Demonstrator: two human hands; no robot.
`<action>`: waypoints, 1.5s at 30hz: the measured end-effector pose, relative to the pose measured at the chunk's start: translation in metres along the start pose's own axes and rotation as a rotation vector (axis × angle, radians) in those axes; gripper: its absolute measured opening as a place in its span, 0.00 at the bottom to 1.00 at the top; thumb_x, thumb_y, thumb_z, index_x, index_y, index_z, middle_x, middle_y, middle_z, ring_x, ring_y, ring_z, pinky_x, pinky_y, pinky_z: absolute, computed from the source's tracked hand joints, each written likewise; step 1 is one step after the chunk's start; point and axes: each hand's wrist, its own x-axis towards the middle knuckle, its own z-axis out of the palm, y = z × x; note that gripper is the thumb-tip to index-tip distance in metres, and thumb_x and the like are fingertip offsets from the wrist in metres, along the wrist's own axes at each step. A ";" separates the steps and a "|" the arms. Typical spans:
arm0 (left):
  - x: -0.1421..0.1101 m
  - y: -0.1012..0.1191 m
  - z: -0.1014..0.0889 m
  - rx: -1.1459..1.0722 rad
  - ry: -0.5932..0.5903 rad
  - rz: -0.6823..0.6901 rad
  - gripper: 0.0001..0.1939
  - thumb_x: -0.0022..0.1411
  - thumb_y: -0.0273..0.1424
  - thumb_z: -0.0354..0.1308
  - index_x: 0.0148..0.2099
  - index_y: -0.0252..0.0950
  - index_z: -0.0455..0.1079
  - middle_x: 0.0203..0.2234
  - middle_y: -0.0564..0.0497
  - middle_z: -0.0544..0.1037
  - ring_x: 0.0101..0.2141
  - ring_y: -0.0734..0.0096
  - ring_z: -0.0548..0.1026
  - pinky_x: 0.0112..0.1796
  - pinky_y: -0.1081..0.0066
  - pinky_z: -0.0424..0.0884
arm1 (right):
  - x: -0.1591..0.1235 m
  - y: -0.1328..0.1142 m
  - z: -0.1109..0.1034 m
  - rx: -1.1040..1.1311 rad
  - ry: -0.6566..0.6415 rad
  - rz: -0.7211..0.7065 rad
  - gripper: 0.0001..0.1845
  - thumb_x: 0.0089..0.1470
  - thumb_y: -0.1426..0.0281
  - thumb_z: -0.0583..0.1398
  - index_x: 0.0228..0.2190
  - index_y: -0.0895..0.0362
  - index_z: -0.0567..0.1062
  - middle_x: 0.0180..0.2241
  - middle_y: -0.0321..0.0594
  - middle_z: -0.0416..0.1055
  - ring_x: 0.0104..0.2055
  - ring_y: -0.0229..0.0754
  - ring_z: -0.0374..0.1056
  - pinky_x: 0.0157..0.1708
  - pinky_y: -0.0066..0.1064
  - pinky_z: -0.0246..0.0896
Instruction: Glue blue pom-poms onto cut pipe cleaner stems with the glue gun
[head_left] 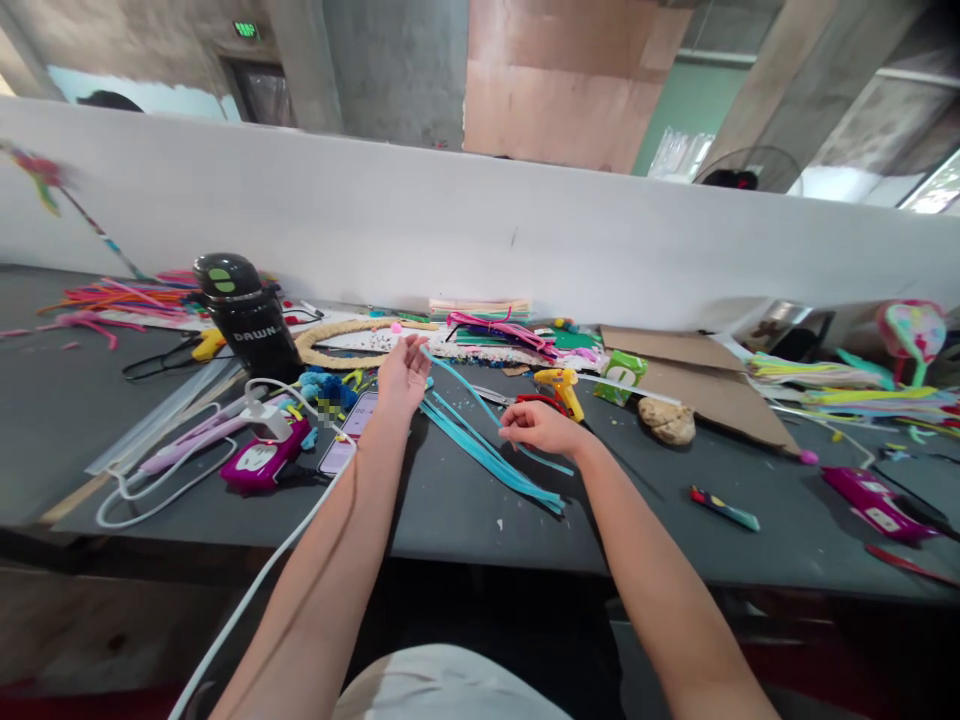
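Observation:
My left hand (403,373) is raised over the dark table (450,500), its fingers pinched on one end of a light blue pipe cleaner (465,385). My right hand (541,427) pinches the same strand further along, near the table top. A bundle of several more light blue pipe cleaners (487,450) lies flat between and just below both hands. A phone (349,432) lies just left of my left wrist.
A black bottle (247,315) stands at the back left by heaps of coloured pipe cleaners (127,298). A magenta glue gun (262,460) with a white cable, a yellow glue gun (561,385), cardboard (712,385), a stone (667,420) and a white partition wall (480,230) surround the work spot.

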 end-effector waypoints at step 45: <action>-0.017 -0.039 0.011 0.593 -0.312 0.048 0.16 0.51 0.40 0.67 0.33 0.32 0.72 0.26 0.49 0.77 0.24 0.73 0.74 0.26 0.73 0.72 | 0.001 -0.015 0.013 0.106 0.203 -0.100 0.18 0.53 0.56 0.63 0.32 0.58 0.72 0.23 0.33 0.70 0.22 0.33 0.58 0.23 0.26 0.49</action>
